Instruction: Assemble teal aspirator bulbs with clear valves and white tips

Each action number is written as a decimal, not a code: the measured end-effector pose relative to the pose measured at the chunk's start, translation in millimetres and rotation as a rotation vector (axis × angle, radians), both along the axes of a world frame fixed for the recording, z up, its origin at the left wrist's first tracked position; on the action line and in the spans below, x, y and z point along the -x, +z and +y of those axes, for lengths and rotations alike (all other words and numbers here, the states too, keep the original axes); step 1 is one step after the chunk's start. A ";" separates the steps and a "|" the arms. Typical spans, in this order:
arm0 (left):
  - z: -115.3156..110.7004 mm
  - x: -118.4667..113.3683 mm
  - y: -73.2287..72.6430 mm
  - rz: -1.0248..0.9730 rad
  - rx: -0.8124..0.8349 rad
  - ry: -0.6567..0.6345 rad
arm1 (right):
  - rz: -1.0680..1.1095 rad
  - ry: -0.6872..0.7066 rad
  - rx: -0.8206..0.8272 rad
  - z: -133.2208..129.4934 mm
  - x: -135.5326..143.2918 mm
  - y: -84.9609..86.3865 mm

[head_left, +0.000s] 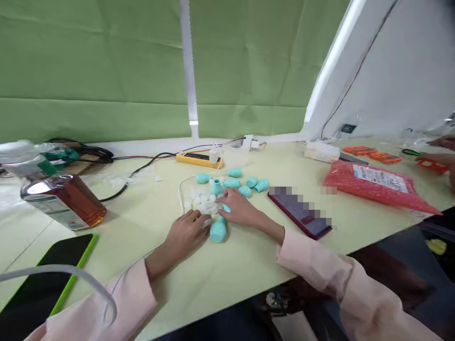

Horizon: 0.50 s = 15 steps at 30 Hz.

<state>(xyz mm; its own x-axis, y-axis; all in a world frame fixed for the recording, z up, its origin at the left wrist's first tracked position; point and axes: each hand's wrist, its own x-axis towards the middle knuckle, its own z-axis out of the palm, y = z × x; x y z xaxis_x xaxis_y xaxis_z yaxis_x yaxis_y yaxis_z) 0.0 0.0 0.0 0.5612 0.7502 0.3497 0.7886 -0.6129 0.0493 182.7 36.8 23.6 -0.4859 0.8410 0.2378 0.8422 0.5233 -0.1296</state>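
Note:
Several small translucent white pieces [204, 201] lie in a loose heap in front of me. Over the heap's near edge my left hand [188, 232] has its fingers bent together; whatever is under the fingertips is hidden. My right hand [239, 208] reaches in from the other side, its fingertips at the white pieces. Between its thumb and fingers shows part of a small teal piece [226, 207], mostly covered. A teal bulb-shaped piece [218, 230] lies between both hands, its narrow end towards the right thumb. More teal bulb-shaped pieces [232, 183] lie behind the heap.
A yellow power strip [199, 159] with a white cable stands behind. To the right lie a dark-red-edged phone [302, 215] and a red bubble-wrap package [377, 187]. Left are a bottle of amber liquid [67, 201] and a green-edged phone [53, 270]. Another person's hand [439, 161] is far right.

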 end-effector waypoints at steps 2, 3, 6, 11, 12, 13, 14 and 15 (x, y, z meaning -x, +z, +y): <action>-0.6 1.7 0.0 -0.009 -0.008 0.012 | 0.002 -0.011 0.001 -0.7 0.3 -0.9; -0.7 2.3 0.0 -0.014 -0.010 0.018 | 0.003 -0.017 0.001 -0.8 0.5 -1.4; -0.5 2.6 0.7 -0.032 -0.006 0.037 | 0.012 -0.036 -0.003 -0.8 1.2 -2.6; -1.6 0.8 4.7 -0.069 0.014 0.052 | 0.031 -0.045 -0.007 -1.4 2.0 -1.5; -2.2 0.4 5.4 -0.076 0.013 0.052 | 0.035 -0.043 -0.007 -1.8 2.0 -0.8; -2.6 0.2 5.8 -0.082 0.009 0.050 | 0.038 -0.040 -0.007 -2.2 2.0 0.0; -2.9 0.0 5.9 -0.088 0.001 0.043 | 0.042 -0.037 -0.006 -2.6 2.0 0.6; -2.9 0.0 5.5 -0.093 -0.010 0.033 | 0.045 -0.034 -0.006 -2.9 2.0 1.1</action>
